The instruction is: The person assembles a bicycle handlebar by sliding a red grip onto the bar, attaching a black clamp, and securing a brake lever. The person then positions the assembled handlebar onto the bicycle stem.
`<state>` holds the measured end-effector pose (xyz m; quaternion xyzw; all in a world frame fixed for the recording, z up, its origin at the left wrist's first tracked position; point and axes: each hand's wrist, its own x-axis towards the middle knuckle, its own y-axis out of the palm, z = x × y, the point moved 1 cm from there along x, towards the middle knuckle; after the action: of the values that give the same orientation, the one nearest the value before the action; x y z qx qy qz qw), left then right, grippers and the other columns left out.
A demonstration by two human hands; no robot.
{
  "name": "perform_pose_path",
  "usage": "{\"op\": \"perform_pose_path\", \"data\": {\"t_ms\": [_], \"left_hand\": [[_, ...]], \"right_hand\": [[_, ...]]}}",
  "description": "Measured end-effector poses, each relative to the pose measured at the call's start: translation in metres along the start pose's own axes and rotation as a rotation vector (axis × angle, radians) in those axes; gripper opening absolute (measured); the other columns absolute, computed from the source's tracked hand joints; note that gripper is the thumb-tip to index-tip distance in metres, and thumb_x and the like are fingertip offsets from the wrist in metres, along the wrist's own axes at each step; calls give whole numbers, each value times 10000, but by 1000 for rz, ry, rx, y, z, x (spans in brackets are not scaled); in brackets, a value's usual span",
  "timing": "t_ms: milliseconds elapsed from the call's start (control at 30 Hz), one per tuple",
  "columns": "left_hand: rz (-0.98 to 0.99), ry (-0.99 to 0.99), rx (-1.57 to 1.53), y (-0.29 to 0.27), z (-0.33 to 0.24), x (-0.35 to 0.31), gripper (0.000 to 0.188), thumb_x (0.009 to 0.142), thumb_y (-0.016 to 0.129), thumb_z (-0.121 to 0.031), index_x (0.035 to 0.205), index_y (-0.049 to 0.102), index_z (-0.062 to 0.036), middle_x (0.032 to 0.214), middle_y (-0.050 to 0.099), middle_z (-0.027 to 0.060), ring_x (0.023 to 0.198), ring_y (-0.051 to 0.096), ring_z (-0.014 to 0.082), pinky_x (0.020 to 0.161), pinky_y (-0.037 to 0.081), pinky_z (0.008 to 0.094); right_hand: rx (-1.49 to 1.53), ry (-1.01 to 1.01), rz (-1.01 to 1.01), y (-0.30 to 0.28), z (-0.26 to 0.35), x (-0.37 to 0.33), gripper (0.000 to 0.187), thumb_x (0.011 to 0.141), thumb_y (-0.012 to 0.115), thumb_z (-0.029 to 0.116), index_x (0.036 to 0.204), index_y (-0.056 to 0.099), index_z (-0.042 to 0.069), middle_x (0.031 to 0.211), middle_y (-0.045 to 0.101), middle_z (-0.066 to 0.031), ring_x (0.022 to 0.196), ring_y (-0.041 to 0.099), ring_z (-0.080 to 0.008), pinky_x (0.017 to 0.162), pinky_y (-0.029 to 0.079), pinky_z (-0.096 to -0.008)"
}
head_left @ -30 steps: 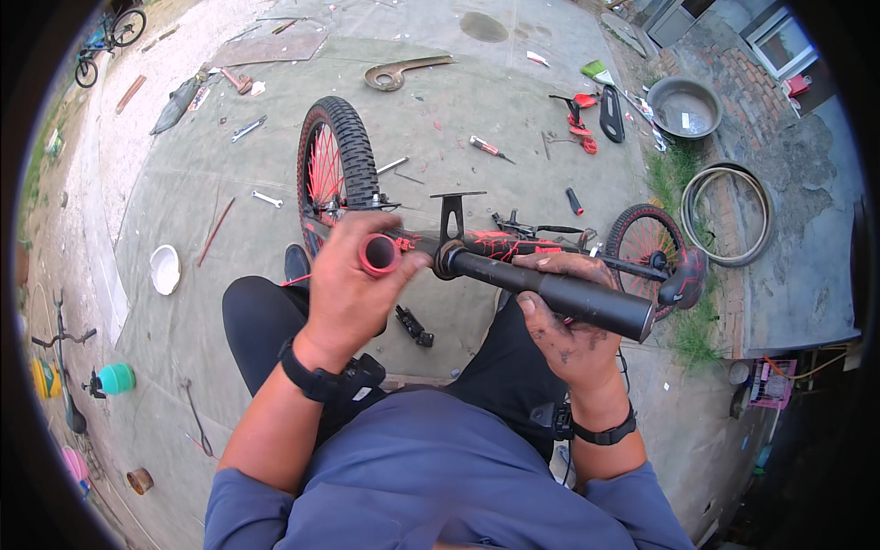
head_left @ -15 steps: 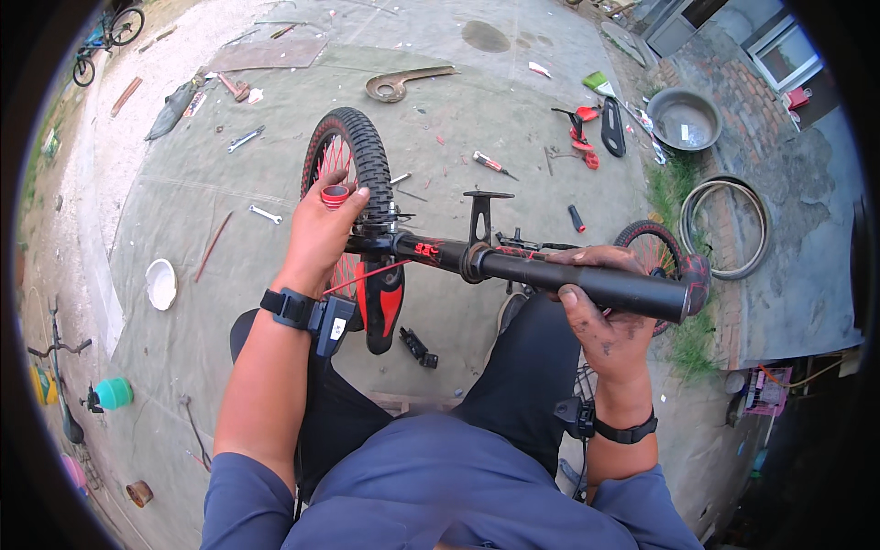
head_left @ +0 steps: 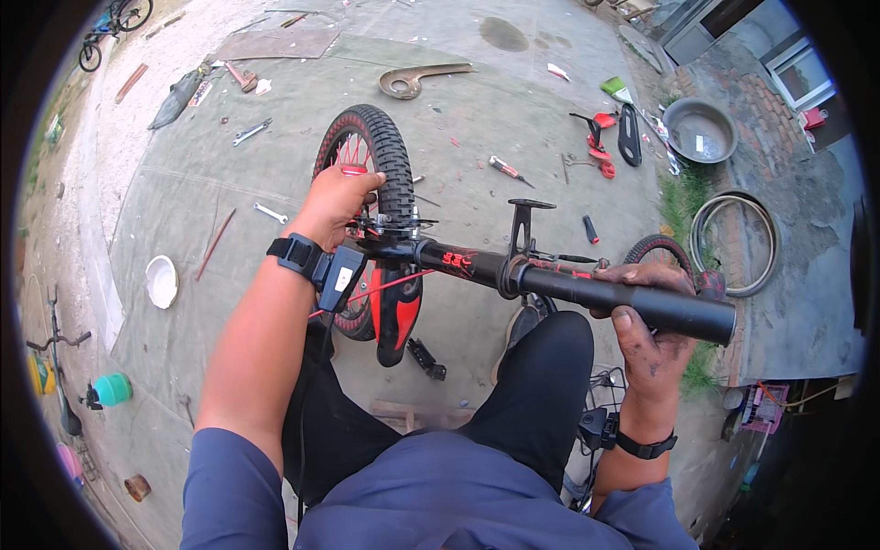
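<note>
A bicycle tyre with red spokes stands in front of me. Next to its left side, my left hand is closed on a small red ring-shaped piece, mostly covered by my fingers. Its thumb tip is at the tyre tread. A black tube with red graphics and a flat bracket runs rightward from the wheel's fork area. My right hand, smudged dark, wraps round the tube near its thick right end. Below the wheel hangs a red and black mudguard.
Spanners, a screwdriver and a black-handled tool lie on the ground sheet. A metal basin, loose tyres and a second small wheel are on the right. A white bowl sits at left.
The view has shifted a little. The tube's thick end and my right hand have moved right and slightly down. My left hand has turned, and the red ring-shaped piece shows less.
</note>
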<state>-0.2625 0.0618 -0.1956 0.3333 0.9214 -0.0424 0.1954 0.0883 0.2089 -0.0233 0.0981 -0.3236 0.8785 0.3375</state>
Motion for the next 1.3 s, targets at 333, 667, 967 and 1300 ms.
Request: {"op": "perform_pose_path", "data": {"t_ms": [333, 667, 967, 1300], "left_hand": [[162, -137, -37, 9, -11, 33, 205, 983, 706, -182, 1045, 727, 12, 954, 753, 82, 810, 714, 176, 708, 578, 358], [202, -207, -145, 15, -6, 63, 335, 1035, 692, -319, 1123, 689, 4, 927, 761, 88, 742, 738, 197, 676, 629, 381], [186, -241, -193, 21, -9, 70, 341, 1030, 695, -333, 1124, 693, -5, 915, 767, 87, 724, 748, 202, 659, 635, 375], [106, -104, -358, 22, 3, 69, 248, 1028, 700, -258, 1074, 702, -15, 900, 757, 79, 744, 744, 198, 674, 638, 395]], "right_hand": [[316, 47, -10, 1, -9, 25, 348, 844, 801, -25, 1132, 607, -42, 1072, 669, -153, 1037, 738, -327, 938, 605, -481], [437, 19, -11, -1, -25, 64, 369, 852, 747, -102, 1176, 578, -52, 1126, 627, -155, 1063, 734, -356, 903, 638, -471], [429, -9, 11, -4, -32, 80, 346, 846, 763, -94, 1149, 604, -47, 1093, 641, -132, 1071, 739, -341, 910, 635, -452], [371, 93, -31, 2, -26, 94, 351, 886, 757, 87, 1172, 583, -18, 1059, 707, -212, 1074, 730, -317, 888, 637, -428]]}}
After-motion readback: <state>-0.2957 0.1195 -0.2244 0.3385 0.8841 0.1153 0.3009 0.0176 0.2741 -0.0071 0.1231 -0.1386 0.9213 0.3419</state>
